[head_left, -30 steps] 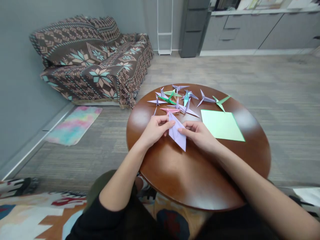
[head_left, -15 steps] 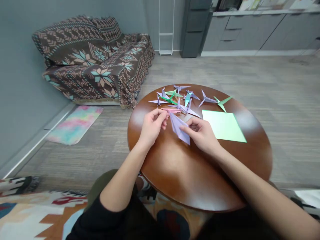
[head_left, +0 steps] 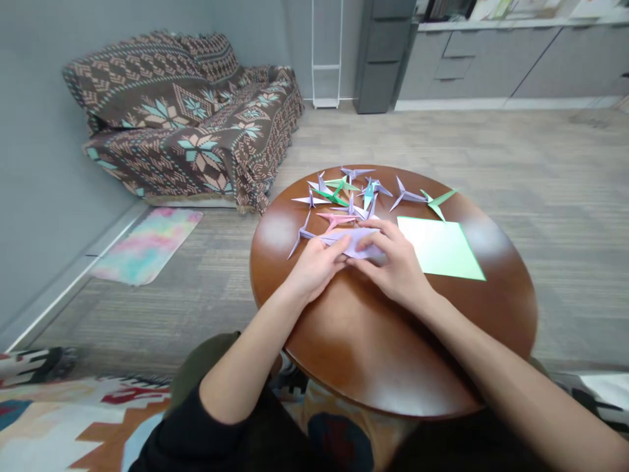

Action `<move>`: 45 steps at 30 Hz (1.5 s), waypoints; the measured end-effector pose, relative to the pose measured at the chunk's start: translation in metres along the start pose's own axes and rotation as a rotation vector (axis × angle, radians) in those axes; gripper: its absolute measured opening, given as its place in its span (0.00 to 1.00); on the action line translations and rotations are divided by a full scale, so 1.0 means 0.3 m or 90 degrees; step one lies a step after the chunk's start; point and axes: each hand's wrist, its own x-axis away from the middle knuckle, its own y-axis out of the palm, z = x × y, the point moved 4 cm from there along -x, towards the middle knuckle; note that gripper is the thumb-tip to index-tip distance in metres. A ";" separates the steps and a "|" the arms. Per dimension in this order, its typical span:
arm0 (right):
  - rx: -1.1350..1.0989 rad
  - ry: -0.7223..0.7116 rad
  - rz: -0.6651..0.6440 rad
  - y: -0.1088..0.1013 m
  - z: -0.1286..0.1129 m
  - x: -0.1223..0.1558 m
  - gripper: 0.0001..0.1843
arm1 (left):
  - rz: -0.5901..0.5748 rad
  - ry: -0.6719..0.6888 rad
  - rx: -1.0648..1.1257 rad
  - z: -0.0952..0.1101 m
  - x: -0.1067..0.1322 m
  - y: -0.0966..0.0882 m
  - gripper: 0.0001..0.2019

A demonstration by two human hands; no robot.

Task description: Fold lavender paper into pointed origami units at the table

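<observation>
A folded piece of purple origami paper [head_left: 354, 241] lies sideways between my two hands, just above the round table. My left hand [head_left: 317, 267] pinches its left part, thumb on top. At its right end my right hand [head_left: 390, 255] grips it, fingers bent over the paper. Parts of the paper are hidden by the fingers. Just beyond my hands rests a pink paper crane [head_left: 337, 219]. A purple paper crane [head_left: 301, 235] lies to the left of it, close to my left hand.
Several purple and green folded cranes [head_left: 339, 191] cluster along the far side of the brown round table [head_left: 373, 347]. A stack of light green square paper [head_left: 442, 248] lies right of my right hand. A covered sofa [head_left: 196, 131] stands beyond, to the left.
The purple paper has turned from upright slanting to lying sideways. My left hand has moved right and down onto it, uncovering the purple crane at the left.
</observation>
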 end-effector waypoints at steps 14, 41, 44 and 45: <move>-0.210 0.230 0.028 -0.014 0.033 -0.002 0.06 | 0.014 0.044 -0.005 0.000 -0.003 -0.007 0.17; -0.411 0.334 -0.030 -0.004 0.032 -0.016 0.17 | -0.068 0.104 -0.463 0.021 0.013 0.010 0.13; -0.416 0.341 -0.002 -0.013 0.032 -0.016 0.16 | -0.127 -0.020 -0.293 -0.012 0.009 0.002 0.20; -0.413 0.341 0.013 -0.017 0.032 -0.016 0.15 | -0.151 -0.074 -0.230 -0.026 0.010 0.002 0.23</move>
